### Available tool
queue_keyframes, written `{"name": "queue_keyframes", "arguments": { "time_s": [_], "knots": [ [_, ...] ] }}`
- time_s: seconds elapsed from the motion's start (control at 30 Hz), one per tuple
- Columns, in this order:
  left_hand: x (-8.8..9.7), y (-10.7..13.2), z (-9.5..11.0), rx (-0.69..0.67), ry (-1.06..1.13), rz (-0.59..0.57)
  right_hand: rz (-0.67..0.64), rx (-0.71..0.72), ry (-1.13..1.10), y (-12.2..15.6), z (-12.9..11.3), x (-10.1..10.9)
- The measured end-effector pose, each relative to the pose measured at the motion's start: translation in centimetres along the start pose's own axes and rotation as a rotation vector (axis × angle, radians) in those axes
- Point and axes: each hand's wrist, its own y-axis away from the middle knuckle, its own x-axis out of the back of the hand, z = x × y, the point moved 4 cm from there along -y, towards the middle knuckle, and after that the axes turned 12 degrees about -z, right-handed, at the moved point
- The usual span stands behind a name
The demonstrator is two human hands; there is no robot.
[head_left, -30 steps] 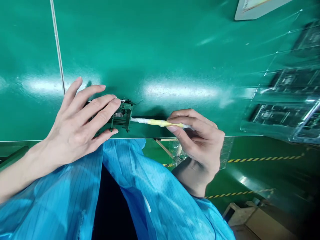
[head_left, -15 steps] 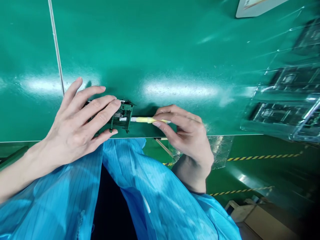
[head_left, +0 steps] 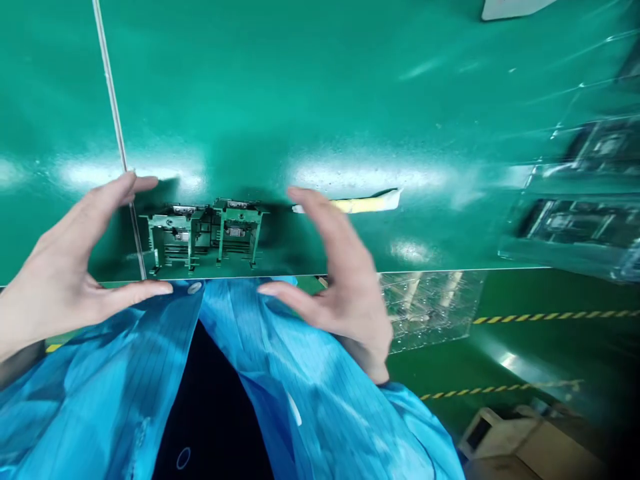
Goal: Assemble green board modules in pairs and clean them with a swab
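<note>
Two green circuit board assemblies stand side by side close to the table's front edge, a left one and a right one. Each has upright boards and small metal connectors. My left hand is to the left of them, open, thumb and fingers wide apart and holding nothing. On the other side my right hand is open too, slightly blurred, its thumb low and its forefinger stretched out. Behind that forefinger a yellow and white stick-like tool lies on the green table, partly hidden.
Clear plastic trays holding dark boards lie at the right. A pale strip crosses the table on the left. The corner of a white object shows at the top. Below the edge are a clear plastic tray and a cardboard box.
The yellow and white tool has left my right hand and now lies on the table. My left hand has lifted off the board assemblies and moved left, uncovering them. Both hands have opened.
</note>
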Motion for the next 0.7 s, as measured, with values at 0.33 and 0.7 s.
{"name": "queue_keyframes", "arguments": {
  "time_s": [0.33, 0.7],
  "knots": [
    [-0.4, -0.8, 1.3, -0.163, -0.190, 0.047, -0.045, 0.040, 0.066, -2.3, -1.9, -2.7],
    [1.3, -0.4, 2.6, -0.122, -0.023, 0.049, -0.066, -0.039, 0.040, -2.2, -3.2, 0.7]
  ]
}}
